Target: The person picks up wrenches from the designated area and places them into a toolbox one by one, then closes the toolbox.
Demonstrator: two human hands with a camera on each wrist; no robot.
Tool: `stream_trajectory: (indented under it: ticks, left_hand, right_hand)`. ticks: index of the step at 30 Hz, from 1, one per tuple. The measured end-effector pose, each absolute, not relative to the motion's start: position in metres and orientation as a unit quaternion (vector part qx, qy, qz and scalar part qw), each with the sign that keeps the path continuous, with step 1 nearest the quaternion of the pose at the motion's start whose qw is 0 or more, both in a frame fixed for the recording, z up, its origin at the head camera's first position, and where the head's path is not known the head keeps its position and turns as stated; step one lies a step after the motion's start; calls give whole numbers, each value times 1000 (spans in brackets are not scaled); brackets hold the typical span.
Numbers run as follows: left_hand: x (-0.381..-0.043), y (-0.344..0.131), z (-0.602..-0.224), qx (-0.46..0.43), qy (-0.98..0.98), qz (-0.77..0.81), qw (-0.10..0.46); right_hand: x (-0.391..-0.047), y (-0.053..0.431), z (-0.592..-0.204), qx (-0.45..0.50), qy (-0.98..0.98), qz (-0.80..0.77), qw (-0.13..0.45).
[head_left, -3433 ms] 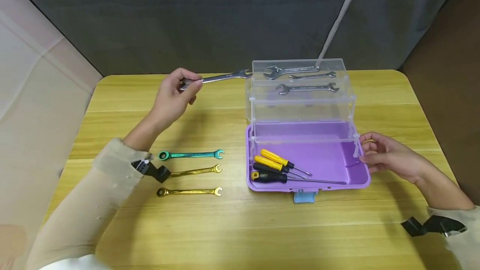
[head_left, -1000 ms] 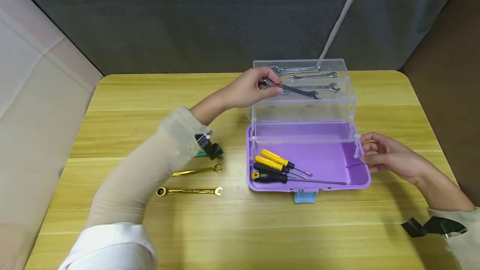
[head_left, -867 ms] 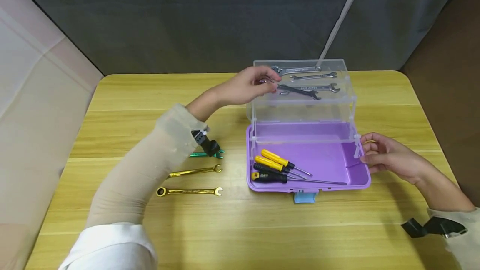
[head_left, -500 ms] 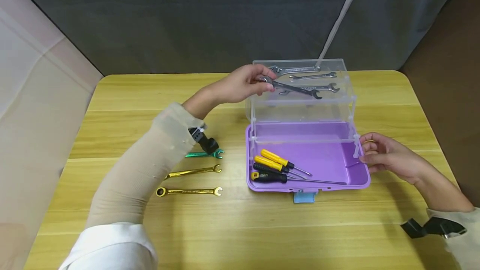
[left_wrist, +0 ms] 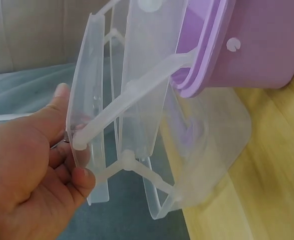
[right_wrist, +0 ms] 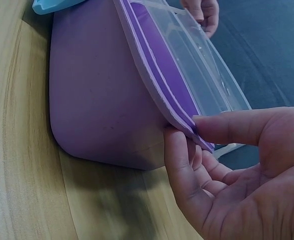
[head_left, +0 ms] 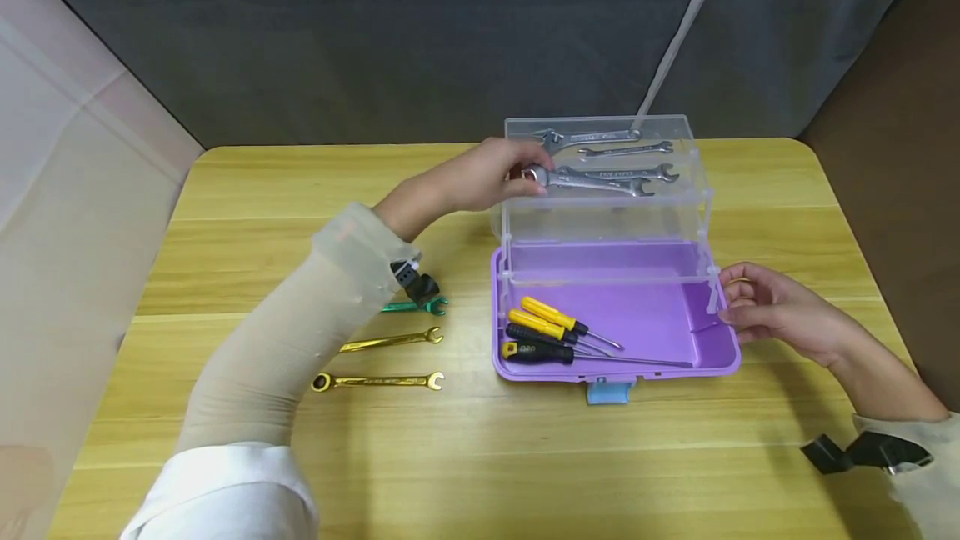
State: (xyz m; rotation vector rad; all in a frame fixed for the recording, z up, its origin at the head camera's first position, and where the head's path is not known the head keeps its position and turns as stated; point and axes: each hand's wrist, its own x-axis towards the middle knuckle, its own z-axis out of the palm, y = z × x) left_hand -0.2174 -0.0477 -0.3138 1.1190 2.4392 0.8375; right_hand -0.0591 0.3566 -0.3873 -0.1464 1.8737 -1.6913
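At the upper clear tray (head_left: 600,200) of the purple toolbox (head_left: 637,369), my left hand (head_left: 480,177) pinches one end of a silver wrench (head_left: 600,182). The wrench lies low over the tray, overlapping another silver wrench (head_left: 663,173). In the left wrist view, the fingers of that left hand (left_wrist: 31,165) curl over the tray's end wall, and the wrench is mostly hidden. An adjustable wrench (head_left: 600,138) and a small wrench (head_left: 630,149) lie behind in the same tray. My right hand (head_left: 783,315) grips the box's right rim, thumb inside, fingers outside (right_wrist: 184,165).
Screwdrivers with yellow and black handles (head_left: 543,327) lie in the box's bottom. Left of it on the wooden table (head_left: 465,457) are a green wrench (head_left: 435,305), partly under my left arm, and two gold wrenches (head_left: 390,382). A dark curtain (head_left: 337,40) hangs behind.
The left hand has carried the silver wrench from the left to over the upper tray, then lowered it beside the other wrenches. My right hand has stayed on the rim.
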Motion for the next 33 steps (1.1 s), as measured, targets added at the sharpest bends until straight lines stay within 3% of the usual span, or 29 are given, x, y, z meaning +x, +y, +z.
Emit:
stream_trajectory:
  ticks: [33]
  left_hand:
    - [-213,-45,-313,390,867,257,175]
  right_hand:
    - [-59,358,-388,-62,701,-641,307]
